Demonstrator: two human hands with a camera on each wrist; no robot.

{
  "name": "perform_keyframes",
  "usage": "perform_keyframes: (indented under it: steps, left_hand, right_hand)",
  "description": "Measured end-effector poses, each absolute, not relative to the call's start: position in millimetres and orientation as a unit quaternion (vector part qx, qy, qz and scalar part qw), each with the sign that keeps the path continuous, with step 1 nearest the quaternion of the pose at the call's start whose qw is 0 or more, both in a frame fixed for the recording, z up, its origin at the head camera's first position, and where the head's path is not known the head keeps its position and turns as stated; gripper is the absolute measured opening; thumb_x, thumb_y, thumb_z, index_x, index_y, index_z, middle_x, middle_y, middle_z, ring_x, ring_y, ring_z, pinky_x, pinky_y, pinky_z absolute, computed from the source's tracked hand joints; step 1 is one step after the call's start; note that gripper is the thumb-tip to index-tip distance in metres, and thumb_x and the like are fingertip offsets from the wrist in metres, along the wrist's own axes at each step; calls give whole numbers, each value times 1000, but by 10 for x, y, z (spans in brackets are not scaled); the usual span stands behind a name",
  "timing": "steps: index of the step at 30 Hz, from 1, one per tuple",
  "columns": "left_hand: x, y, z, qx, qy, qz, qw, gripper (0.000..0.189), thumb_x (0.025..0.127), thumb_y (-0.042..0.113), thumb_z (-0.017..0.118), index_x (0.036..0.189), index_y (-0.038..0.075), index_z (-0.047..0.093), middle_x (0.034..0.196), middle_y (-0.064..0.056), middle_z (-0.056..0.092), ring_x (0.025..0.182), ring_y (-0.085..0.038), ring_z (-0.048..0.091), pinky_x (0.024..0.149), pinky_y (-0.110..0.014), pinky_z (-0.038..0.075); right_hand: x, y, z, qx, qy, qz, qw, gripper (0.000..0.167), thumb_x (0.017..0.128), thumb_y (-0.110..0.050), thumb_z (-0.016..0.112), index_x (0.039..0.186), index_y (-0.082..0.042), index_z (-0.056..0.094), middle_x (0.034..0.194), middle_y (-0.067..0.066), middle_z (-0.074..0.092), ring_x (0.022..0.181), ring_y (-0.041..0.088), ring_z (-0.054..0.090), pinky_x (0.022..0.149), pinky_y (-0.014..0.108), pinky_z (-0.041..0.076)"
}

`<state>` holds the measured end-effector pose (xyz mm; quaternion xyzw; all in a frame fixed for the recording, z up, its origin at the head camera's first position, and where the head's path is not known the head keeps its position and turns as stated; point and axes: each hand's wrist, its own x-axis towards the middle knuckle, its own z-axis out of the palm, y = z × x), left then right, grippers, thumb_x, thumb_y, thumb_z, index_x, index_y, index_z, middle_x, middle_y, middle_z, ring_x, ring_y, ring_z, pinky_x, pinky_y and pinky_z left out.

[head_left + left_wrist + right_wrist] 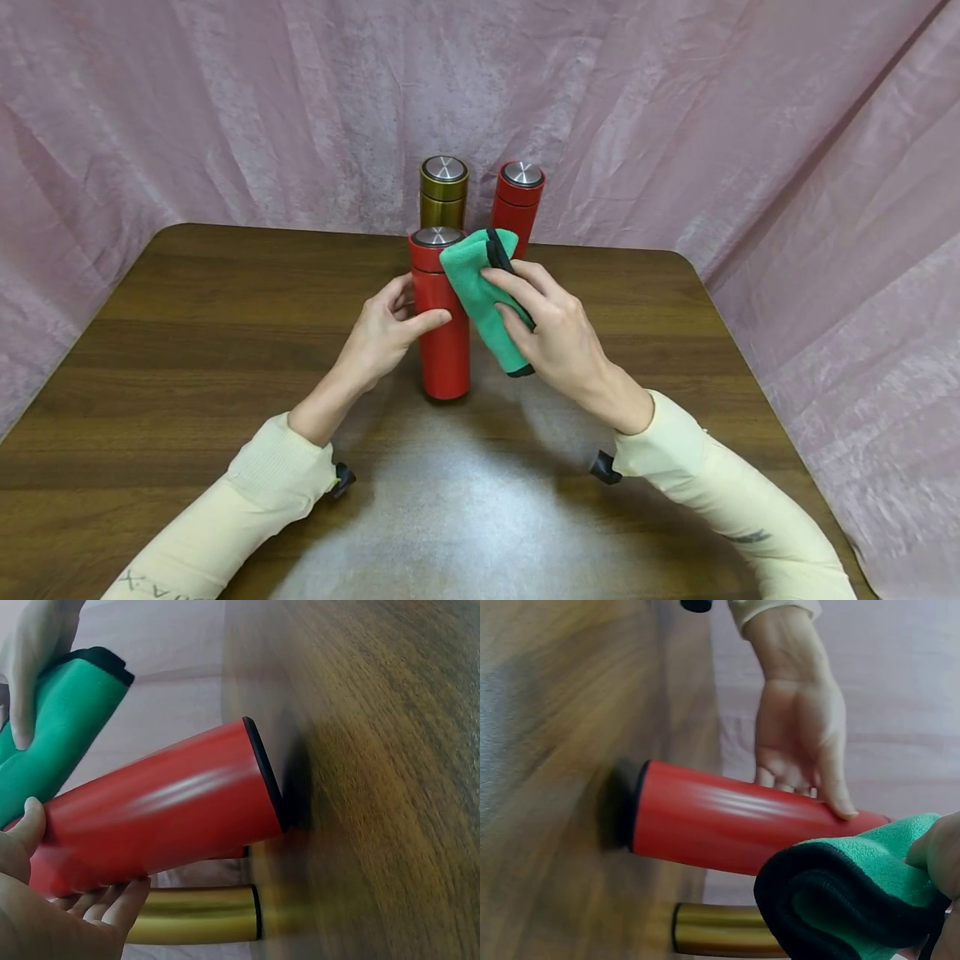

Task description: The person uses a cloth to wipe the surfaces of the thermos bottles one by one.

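Observation:
A red thermos bottle (pixel 442 358) with a silver-topped lid stands nearly upright in front of me, its black base close over the table. My left hand (pixel 382 333) grips it from the left, thumb across the front and fingers behind. In my right hand (pixel 558 333) is a folded green cloth (pixel 480 292) with black edging, pinched between thumb and fingers. The cloth overlaps the bottle's upper right side in the head view. From the left wrist, the red bottle (pixel 165 806) shows its smooth side, with the green cloth (pixel 64 727) beside its upper end.
Behind stand a gold thermos bottle (pixel 443 196) and a second red thermos bottle (pixel 519 200), near the table's back edge. The wooden table (pixel 225 350) has rounded far corners. Pink curtains (pixel 300 108) hang behind it and along the right side.

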<state>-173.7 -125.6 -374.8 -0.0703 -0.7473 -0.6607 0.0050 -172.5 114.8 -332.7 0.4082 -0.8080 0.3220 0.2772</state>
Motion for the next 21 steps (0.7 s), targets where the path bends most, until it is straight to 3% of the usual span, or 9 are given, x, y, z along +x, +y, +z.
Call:
perform_keyframes:
  steps: [21]
  left_hand:
    - [-1736, -1296, -3780, -53, -750, -658, 21, 66, 92, 18, 81, 149, 4, 50, 136, -17, 62, 123, -31, 62, 106, -44, 50]
  right_hand:
    - [-1542, 1203, -3738, 415, -858, 245, 174, 41, 91, 9, 65, 129, -6, 69, 118, 11, 65, 93, 20, 63, 72, 34, 57]
